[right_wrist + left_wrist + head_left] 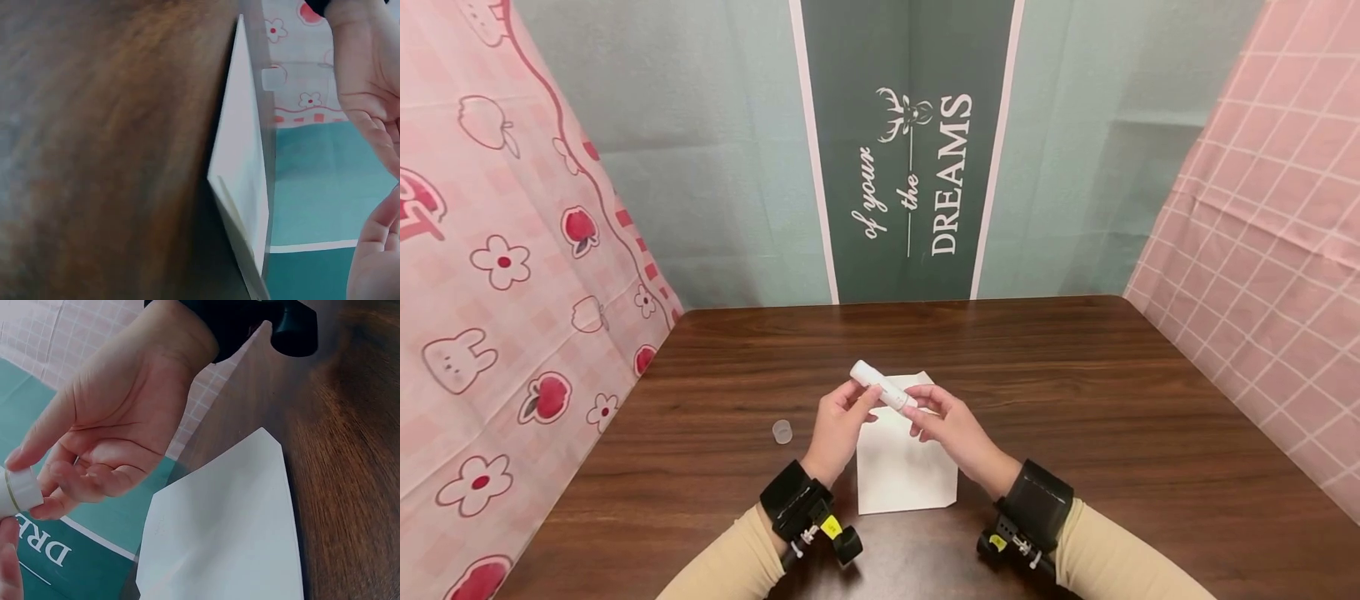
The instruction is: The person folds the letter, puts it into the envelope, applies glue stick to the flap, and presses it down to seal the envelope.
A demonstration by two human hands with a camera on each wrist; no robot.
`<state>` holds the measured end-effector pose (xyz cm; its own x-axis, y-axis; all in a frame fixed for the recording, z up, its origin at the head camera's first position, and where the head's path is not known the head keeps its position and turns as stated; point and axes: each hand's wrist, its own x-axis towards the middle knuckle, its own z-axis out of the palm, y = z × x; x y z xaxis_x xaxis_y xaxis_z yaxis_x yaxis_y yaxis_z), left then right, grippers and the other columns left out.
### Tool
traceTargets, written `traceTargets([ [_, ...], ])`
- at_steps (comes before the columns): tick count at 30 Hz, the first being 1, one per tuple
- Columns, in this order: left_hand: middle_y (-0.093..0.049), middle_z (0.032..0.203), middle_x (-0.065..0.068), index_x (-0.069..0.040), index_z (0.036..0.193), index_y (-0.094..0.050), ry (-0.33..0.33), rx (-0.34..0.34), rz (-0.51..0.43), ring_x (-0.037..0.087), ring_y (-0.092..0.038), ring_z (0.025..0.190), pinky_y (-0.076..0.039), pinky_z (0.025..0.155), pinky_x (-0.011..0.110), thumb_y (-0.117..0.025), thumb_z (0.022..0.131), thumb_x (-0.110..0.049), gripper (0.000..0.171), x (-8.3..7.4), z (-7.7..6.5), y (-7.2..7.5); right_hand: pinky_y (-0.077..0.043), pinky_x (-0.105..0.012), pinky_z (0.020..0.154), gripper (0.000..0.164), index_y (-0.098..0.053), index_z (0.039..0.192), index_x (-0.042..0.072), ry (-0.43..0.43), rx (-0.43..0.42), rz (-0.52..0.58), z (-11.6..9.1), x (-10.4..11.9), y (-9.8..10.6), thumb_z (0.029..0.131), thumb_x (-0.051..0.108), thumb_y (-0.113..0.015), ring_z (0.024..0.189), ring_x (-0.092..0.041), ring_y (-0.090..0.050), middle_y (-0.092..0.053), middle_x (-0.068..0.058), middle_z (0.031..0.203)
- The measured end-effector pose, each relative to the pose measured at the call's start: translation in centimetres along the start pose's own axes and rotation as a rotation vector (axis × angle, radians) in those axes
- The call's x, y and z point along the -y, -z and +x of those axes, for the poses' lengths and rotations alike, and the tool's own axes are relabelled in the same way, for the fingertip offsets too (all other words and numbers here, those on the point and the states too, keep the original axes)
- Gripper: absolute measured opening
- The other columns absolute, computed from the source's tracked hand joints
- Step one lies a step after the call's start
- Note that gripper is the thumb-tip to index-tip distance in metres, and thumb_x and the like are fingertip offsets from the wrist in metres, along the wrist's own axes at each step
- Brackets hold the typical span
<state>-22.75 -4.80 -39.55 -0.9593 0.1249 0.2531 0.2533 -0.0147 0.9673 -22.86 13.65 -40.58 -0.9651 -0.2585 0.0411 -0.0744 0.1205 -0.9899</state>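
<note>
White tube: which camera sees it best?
The head view, because it shows the white tube along nearly its whole length, with fingers hiding only bits. The left wrist view shows just one end, cut off at the picture's edge. The right wrist view doesn't show it.

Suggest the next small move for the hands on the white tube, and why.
Probably a gentle twist with the right hand while the left hand steadies the tube: the right fingers pinch the end, near a thin line around it, and a small clear cap lies on the table.
</note>
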Motion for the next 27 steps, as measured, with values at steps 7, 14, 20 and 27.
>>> traceTargets([
  [7, -0.067, 0.100, 0.015, 0.003, 0.113, -0.061, -0.050, 0.011, -0.003, 0.018, -0.065, 0.090, -0.051, 0.071, 0.029, -0.058, 0.093, -0.020, 0.030, 0.5, 0.2, 0.0, -0.047, -0.025, 0.065, 0.039, -0.046, 0.125, -0.002, 0.025, 0.100, 0.111, -0.2, 0.1, -0.3, 0.098, 0.026, -0.047, 0.066, -0.013, -0.053, -0.055, -0.010, 0.091],
  [14, -0.067, 0.100, 0.014, 0.001, 0.113, -0.062, -0.022, 0.009, -0.029, 0.018, -0.064, 0.091, -0.051, 0.072, 0.029, -0.059, 0.092, -0.018, 0.028, 0.4, 0.2, -0.1, -0.045, -0.023, 0.063, 0.037, -0.043, 0.122, -0.005, 0.013, 0.152, 0.267, -0.2, 0.3, -0.6, 0.100, 0.026, -0.040, 0.063, -0.009, -0.051, -0.052, -0.005, 0.087],
  [20, -0.067, 0.100, 0.011, -0.001, 0.110, -0.064, 0.000, 0.029, -0.022, 0.026, -0.062, 0.092, -0.051, 0.073, 0.030, -0.065, 0.088, -0.017, 0.027, 0.5, 0.0, -0.1, -0.047, -0.021, 0.063, 0.021, -0.056, 0.104, 0.008, -0.056, 0.113, 0.392, -0.2, 0.5, -0.2, 0.100, 0.022, -0.040, 0.064, -0.009, -0.053, -0.053, -0.002, 0.083],
  [27, -0.066, 0.097, 0.008, -0.003, 0.105, -0.065, -0.013, 0.047, -0.003, 0.035, -0.059, 0.088, -0.050, 0.076, 0.031, -0.070, 0.085, -0.022, 0.028, 0.8, -0.1, -0.2, -0.048, -0.020, 0.063, 0.022, -0.056, 0.094, 0.012, -0.076, 0.075, 0.489, -0.1, 1.0, -0.2, 0.101, 0.025, -0.040, 0.064, -0.008, -0.055, -0.056, 0.000, 0.078],
])
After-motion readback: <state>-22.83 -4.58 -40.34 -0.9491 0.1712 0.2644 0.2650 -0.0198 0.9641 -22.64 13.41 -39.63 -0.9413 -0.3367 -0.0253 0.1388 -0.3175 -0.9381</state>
